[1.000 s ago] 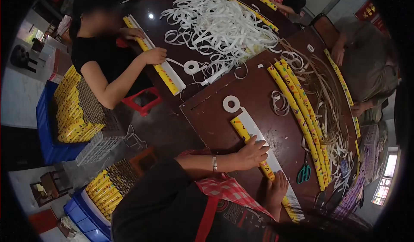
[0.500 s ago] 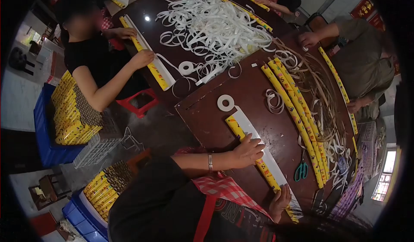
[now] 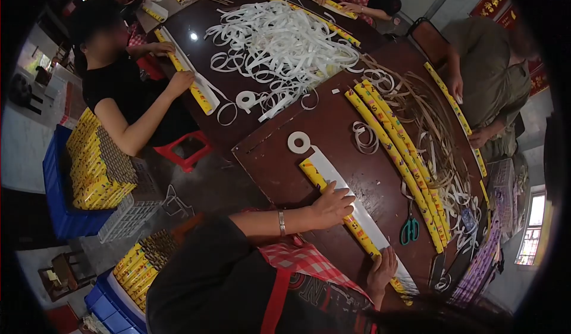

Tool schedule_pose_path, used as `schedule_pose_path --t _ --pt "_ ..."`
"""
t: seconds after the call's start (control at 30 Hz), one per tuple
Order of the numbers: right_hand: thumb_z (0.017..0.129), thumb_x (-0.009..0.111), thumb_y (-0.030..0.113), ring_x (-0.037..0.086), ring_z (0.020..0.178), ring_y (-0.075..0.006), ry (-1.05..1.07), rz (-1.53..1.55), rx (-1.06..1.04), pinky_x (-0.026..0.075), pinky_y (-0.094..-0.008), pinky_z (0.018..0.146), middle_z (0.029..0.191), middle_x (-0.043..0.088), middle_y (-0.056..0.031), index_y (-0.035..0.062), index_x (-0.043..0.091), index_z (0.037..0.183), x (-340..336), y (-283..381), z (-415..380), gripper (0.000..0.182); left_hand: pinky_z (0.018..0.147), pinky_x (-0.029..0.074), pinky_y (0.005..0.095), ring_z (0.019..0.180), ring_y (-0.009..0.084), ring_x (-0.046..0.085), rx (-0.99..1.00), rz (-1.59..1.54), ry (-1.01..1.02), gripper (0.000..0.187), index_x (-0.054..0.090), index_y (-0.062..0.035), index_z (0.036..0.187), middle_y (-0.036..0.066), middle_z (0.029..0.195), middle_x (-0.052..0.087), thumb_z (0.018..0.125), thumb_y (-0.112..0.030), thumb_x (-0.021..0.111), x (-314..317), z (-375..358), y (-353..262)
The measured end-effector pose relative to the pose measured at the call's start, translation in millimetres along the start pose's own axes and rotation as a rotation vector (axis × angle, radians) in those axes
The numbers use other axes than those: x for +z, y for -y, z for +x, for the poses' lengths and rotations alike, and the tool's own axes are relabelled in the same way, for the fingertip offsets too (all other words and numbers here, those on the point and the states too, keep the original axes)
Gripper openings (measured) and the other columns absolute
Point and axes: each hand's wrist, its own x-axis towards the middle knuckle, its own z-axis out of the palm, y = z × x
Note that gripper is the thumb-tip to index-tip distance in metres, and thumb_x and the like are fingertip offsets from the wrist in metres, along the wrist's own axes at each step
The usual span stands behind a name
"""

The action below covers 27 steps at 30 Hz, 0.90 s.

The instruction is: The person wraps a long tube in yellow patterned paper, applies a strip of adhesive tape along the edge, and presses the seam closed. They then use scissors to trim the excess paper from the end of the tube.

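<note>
A yellow printed sheet with a white back (image 3: 304, 166) lies slantwise on the brown table in front of me, its near long edge rolled into a tube. My left hand (image 3: 332, 207), with a metal band at the wrist, rests over the middle of the roll, fingers curled across it onto the white side. Lower down, my right hand (image 3: 382, 270) grips the same roll near its lower end, thumb on the yellow side. A white tape roll (image 3: 298, 143) lies just beyond the sheet's upper end. Green-handled scissors (image 3: 410, 231) lie to the right.
Several finished yellow tubes (image 3: 395, 155) lie right of my sheet, beside brown strips (image 3: 437, 132). A large heap of white strips (image 3: 285, 42) covers the far table. Co-workers handle yellow tubes at left, back and right. Blue crates (image 3: 56, 185) of tubes stand at left.
The whole view has shifted slightly. My hands stay on the roll with little movement. The co-worker at right has lowered a raised hand onto a yellow tube.
</note>
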Motion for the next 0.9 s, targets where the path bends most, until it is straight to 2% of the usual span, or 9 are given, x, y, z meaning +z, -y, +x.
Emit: schedule_pose_path --t 0.23,0.33,0.4,0.5,0.63,0.7,0.73,0.8,0.9 --pt "0.095 0.049 0.028 0.052 0.119 -0.0368 0.028 -0.044 0.032 0.036 -0.0514 0.101 0.124 0.059 -0.0186 -0.0001 0.059 0.117 -6.9 -5.7 -0.9 0.037 0.100 0.031 0.0604 0.124 0.0266 0.045 -0.007 -0.054 0.011 0.044 0.065 -0.0135 0.104 0.005 0.123 0.056 0.071 -0.040 0.075 -0.5 1.9 1.5" --pt "0.090 0.056 0.022 0.053 0.115 -0.0382 -0.028 -0.022 -0.004 0.038 -0.0511 0.099 0.116 0.062 -0.0183 0.0005 0.059 0.116 -14.9 -9.4 7.9 0.035 0.100 0.031 0.0614 0.122 0.0263 0.046 -0.015 -0.077 -0.081 0.049 0.063 -0.0121 0.107 0.005 0.118 0.056 0.068 -0.038 0.078 7.0 0.6 1.0" --pt "0.085 0.062 0.016 0.054 0.111 -0.0382 -0.102 -0.012 -0.041 0.041 -0.0492 0.096 0.113 0.062 -0.0181 0.0003 0.059 0.115 -15.3 -10.9 33.3 0.034 0.102 0.028 0.0601 0.125 0.0277 0.045 -0.029 -0.117 -0.015 0.055 0.058 -0.0113 0.112 0.008 0.127 0.052 0.067 -0.035 0.080 0.6 -0.2 2.6" --pt "0.081 0.068 0.011 0.055 0.109 -0.0375 -0.173 0.029 -0.145 0.045 -0.0459 0.094 0.114 0.062 -0.0183 -0.0002 0.058 0.116 -24.3 6.5 77.8 0.038 0.102 0.027 0.0618 0.126 0.0287 0.044 0.005 -0.123 0.022 0.055 0.057 -0.0102 0.112 0.009 0.125 0.052 0.068 -0.033 0.081 -8.4 -2.0 6.0" --pt "0.083 0.067 0.015 0.055 0.110 -0.0383 -0.132 -0.011 -0.110 0.046 -0.0455 0.093 0.118 0.060 -0.0181 -0.0005 0.056 0.118 -20.7 -0.9 113.4 0.040 0.101 0.031 0.0627 0.122 0.0270 0.045 0.015 -0.093 -0.052 0.046 0.060 -0.0106 0.103 0.007 0.119 0.053 0.066 -0.030 0.081 -9.8 -4.6 7.1" --pt "0.087 0.063 0.018 0.053 0.114 -0.0367 -0.108 -0.221 0.050 0.046 -0.0440 0.093 0.121 0.059 -0.0168 0.0037 0.057 0.121 -15.0 -21.2 125.3 0.038 0.101 0.028 0.0658 0.126 0.0285 0.044 0.002 -0.075 0.021 0.046 0.061 -0.0117 0.106 0.008 0.125 0.051 0.070 -0.033 0.080 -11.6 -3.6 6.3" --pt "0.089 0.060 0.022 0.055 0.112 -0.0370 -0.101 -0.248 0.106 0.047 -0.0450 0.092 0.118 0.060 -0.0184 0.0051 0.057 0.122 -15.2 -30.1 125.7 0.038 0.101 0.028 0.0658 0.126 0.0285 0.044 -0.013 -0.067 0.006 0.046 0.061 -0.0117 0.106 0.008 0.125 0.051 0.070 -0.033 0.080 -12.7 -2.8 6.2" --pt "0.088 0.061 0.021 0.056 0.109 -0.0395 0.070 -0.211 0.279 0.048 -0.0464 0.091 0.121 0.057 -0.0213 0.0035 0.056 0.123 -13.2 -54.2 123.9 0.040 0.100 0.028 0.0681 0.127 0.0286 0.042 -0.021 -0.079 0.024 0.042 0.063 -0.0134 0.102 0.007 0.125 0.051 0.070 -0.033 0.080 -14.4 -2.2 5.5" --pt "0.085 0.061 0.020 0.059 0.100 -0.0384 0.271 -0.206 0.387 0.050 -0.0483 0.083 0.106 0.061 -0.0204 0.0032 0.062 0.113 -23.2 -58.9 118.5 0.033 0.101 0.027 0.0679 0.127 0.0286 0.042 -0.023 -0.065 -0.007 0.042 0.064 -0.0147 0.103 0.007 0.126 0.050 0.069 -0.033 0.080 -9.3 -5.0 6.5"
